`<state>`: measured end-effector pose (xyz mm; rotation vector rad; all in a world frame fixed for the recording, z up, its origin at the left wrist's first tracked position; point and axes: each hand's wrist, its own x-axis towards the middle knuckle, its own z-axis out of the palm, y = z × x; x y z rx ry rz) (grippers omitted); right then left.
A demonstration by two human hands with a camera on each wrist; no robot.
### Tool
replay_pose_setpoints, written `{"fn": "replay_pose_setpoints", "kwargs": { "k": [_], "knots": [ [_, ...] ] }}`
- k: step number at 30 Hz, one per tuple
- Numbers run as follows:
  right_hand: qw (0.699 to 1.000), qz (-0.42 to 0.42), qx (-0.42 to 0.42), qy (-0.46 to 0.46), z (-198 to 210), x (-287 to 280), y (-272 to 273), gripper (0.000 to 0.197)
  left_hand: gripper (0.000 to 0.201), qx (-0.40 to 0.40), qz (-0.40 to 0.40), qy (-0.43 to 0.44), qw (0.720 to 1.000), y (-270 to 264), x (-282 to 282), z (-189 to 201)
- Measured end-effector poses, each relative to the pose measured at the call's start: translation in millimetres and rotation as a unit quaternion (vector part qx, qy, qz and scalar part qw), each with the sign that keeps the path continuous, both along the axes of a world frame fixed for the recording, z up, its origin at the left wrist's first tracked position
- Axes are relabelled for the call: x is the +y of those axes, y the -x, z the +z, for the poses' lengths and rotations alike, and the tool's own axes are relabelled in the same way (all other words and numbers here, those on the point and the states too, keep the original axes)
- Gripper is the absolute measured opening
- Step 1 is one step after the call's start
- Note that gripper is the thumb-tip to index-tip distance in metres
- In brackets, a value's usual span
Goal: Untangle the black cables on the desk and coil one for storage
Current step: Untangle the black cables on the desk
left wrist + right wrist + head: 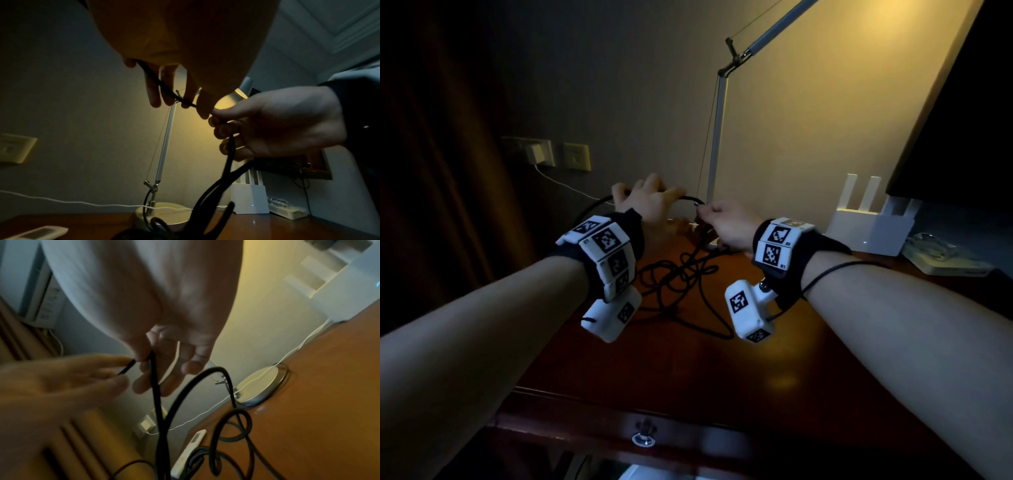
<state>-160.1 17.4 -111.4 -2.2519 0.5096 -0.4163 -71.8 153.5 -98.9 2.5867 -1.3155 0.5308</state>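
Two bare arms reach out over the dark brown desk (722,370), each with a white block band at the wrist. On the left, a white charger (536,153) sits in a wall socket, and its thin white wire (565,185) runs down to the desk. Next comes the left hand (645,202). Its fingers (153,91) are mostly straight and spread, and a black cable (690,198) runs across them. I cannot tell if that hand pinches it. The same cable goes straight into the right hand (726,224), just beside the left one. Those fingers (144,352) pinch the cable, and two strands hang down from them. Below both hands, the black cables (685,281) lie on the desk in a messy pile of loops. Behind the hands stands a tall silver lamp (717,137). Farther right sits a white router (869,229) near the wall.
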Motion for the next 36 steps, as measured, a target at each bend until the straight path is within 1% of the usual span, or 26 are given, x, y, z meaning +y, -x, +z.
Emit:
{"fn": "replay_pose_setpoints", "kwargs": {
  "k": [1,3,5,6,8,9,11,14,17,18,21,24,26,28,30,32,34,36],
  "knots": [
    [1.0,0.005,-0.005,0.0,0,1,1,0.034,0.042,0.011,0.011,0.011,1.0,0,-1,1],
    [0.999,0.031,0.001,-0.007,-1,0,0,0.033,0.027,0.059,0.028,0.058,0.996,-3,1,5],
    [0.996,0.072,0.053,-0.002,-4,0,-1,0.034,0.018,0.13,0.028,0.097,0.986,-8,4,7],
    [0.991,0.09,0.091,0.025,-7,0,-1,0.033,0.014,0.164,0.022,0.121,0.979,-10,5,9],
    [0.977,0.112,0.157,0.088,-15,1,-1,0.029,0.013,0.202,0.007,0.19,0.961,-12,7,11],
    [0.973,0.118,0.167,0.102,-17,3,0,0.03,0.014,0.213,0.007,0.22,0.952,-12,8,12],
    [0.973,0.118,0.159,0.116,-21,4,2,0.039,0.017,0.23,0.015,0.258,0.938,-16,13,16],
    [0.982,0.088,0.134,0.102,-20,0,5,0.049,0.017,0.254,0.02,0.292,0.922,-25,24,21],
    [0.994,0.047,0.087,0.042,-19,-5,8,0.043,0.015,0.266,0.041,0.311,0.912,-32,35,23],
    [0.995,0.048,0.08,0.021,-17,-6,10,0.04,0.016,0.273,0.053,0.309,0.91,-34,38,23],
    [0.992,0.082,0.097,-0.015,-12,0,18,0.027,0.019,0.305,0.086,0.308,0.897,-38,44,20],
    [0.988,0.096,0.118,-0.037,-10,4,20,0.013,0.021,0.294,0.118,0.328,0.89,-36,44,12],
    [0.989,0.088,0.113,-0.036,-10,5,21,0.014,0.02,0.293,0.135,0.336,0.885,-34,45,11],
    [0.992,0.071,0.094,-0.051,-10,3,23,0.02,0.023,0.304,0.156,0.338,0.877,-34,48,14],
    [0.995,0.052,0.081,-0.034,-10,-3,25,0.023,0.028,0.316,0.177,0.342,0.867,-36,52,19],
    [0.995,0.027,0.097,0.012,-11,-10,29,0.024,0.028,0.32,0.178,0.358,0.859,-35,53,25],
    [0.989,0.001,0.13,0.065,-11,-16,31,0.025,0.026,0.313,0.17,0.366,0.859,-35,53,29],
    [0.989,-0.007,0.122,0.079,-12,-17,36,0.028,0.026,0.304,0.167,0.368,0.863,-33,53,31]
  ]
}}
